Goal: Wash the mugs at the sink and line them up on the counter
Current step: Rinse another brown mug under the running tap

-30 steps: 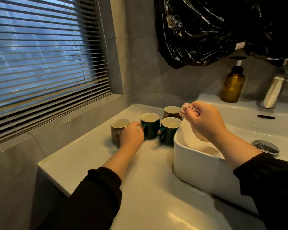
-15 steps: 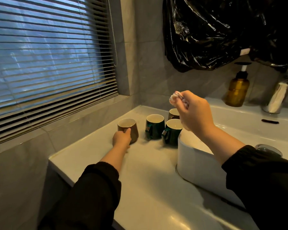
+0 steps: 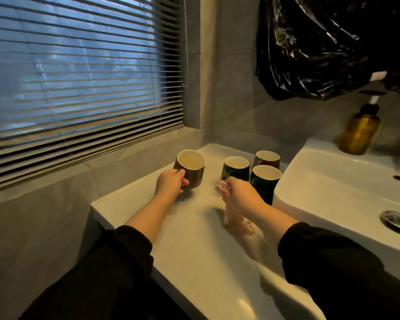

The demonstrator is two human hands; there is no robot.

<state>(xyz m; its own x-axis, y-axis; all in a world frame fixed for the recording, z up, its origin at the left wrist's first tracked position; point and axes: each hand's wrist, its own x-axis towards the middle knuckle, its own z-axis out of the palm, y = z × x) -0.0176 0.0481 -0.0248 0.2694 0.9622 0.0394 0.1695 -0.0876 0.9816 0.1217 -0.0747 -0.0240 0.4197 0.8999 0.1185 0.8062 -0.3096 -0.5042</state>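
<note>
Mugs (image 3: pixel 264 179) crowd the far end of the counter (image 3: pixel 194 250) in the head view, four in all. Three stand upright in a tight cluster just beside the outer wall of the sink (image 3: pixel 310 188): a left green mug (image 3: pixel 236 168), a right green mug (image 3: pixel 266 181) touching the sink wall, and a back brown mug (image 3: pixel 267 159) behind them. The fourth, a front brown mug (image 3: pixel 191 168), is apart from the cluster on the window side, tilted with its mouth toward the camera. The left hand (image 3: pixel 171 183) grips it, fingers curled round its near side and hiding the handle. I cannot tell whether its base touches the counter.

The right hand (image 3: pixel 240 195) is just in front of the left green mug, its fingers bunched and pinching a pale cloth (image 3: pixel 234 221). The cloth hangs down and its lower end lies on the counter.

An amber soap bottle (image 3: pixel 358 132) stands on the back rim of the sink, under a black plastic bag (image 3: pixel 321 42) on the wall. Window blinds (image 3: pixel 79 77) fill the left.
</note>
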